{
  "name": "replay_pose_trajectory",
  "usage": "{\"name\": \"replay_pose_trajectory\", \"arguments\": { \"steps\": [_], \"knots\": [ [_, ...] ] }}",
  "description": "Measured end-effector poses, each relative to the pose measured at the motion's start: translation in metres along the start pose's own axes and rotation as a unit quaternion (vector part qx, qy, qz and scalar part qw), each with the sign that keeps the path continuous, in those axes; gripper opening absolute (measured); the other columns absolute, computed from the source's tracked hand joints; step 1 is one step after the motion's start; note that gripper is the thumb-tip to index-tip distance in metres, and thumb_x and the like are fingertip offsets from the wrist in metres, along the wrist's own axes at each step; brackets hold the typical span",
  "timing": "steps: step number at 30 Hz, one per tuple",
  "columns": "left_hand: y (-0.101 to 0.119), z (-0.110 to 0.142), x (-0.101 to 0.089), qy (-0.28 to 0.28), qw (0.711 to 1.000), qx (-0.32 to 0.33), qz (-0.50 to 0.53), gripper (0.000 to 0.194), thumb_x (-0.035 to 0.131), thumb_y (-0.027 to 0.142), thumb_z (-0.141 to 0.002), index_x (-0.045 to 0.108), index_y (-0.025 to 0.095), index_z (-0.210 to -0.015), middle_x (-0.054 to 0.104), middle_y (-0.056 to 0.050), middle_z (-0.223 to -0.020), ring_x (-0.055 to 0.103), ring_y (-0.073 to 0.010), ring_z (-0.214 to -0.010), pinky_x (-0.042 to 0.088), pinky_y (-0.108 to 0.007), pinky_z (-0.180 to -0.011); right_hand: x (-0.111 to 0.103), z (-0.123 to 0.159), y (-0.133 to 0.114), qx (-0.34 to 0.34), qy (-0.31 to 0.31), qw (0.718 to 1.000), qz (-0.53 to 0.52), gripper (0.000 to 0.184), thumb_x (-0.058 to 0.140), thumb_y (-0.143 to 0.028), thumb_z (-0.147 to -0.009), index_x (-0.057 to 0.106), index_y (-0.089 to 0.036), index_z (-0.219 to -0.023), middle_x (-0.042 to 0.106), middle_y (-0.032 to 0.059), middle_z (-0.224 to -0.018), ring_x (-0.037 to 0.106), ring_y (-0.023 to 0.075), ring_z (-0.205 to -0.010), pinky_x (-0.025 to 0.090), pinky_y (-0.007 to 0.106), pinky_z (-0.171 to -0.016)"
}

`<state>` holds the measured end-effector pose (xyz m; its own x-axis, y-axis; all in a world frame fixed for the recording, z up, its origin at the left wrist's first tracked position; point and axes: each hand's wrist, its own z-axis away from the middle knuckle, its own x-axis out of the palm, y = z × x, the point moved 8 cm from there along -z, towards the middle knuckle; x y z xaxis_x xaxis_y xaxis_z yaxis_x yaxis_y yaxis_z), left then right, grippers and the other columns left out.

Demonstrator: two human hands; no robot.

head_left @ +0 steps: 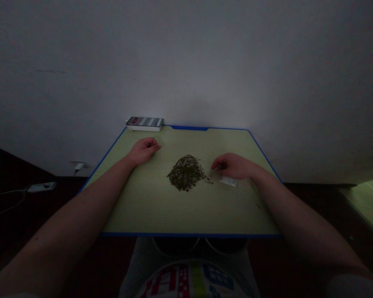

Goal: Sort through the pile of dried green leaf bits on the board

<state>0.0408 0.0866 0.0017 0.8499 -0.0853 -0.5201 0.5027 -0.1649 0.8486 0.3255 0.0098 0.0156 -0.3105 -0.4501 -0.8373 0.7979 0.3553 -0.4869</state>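
A pile of small brown-green granules [186, 173] lies in the middle of the light tabletop [186, 215], with a few loose bits scattered on its right side. My right hand [231, 165] is to the right of the pile, its fingers pinched on the edge of a small clear plastic bag [226, 180] that lies on the table. The bag's opening edge is near the loose granules. My left hand [144, 150] rests on the table at the upper left, apart from the pile. Its fingers are curled closed, and whatever they may hold is hidden.
A phone [145, 121] lies on a white box [144, 128] at the table's back left corner, by the wall [186, 62]. A blue rim [189, 235] borders the table. To the left are a plugged-in charger [78, 166] and a power strip [42, 187] with cables.
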Motion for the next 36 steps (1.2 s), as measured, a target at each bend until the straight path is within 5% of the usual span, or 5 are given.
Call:
{"name": "replay_pose_trajectory", "arguments": {
  "steps": [36],
  "knots": [
    [-0.0052, -0.0021, 0.0005, -0.004, 1.000, -0.002, 0.000, 0.021, 0.057, 0.038, -0.068, 0.051, 0.018, -0.065, 0.041, 0.006, -0.045, 0.037, -0.0079, -0.043, 0.027, -0.023, -0.045, 0.0045, -0.0022, 0.0081, -0.020, -0.010, 0.997, -0.069, 0.033, 0.053, -0.013, -0.065, 0.067, -0.016, -0.094, 0.064, 0.0000, -0.068, 0.055, 0.0123, -0.061, 0.039, 0.023, -0.056]
  ]
}}
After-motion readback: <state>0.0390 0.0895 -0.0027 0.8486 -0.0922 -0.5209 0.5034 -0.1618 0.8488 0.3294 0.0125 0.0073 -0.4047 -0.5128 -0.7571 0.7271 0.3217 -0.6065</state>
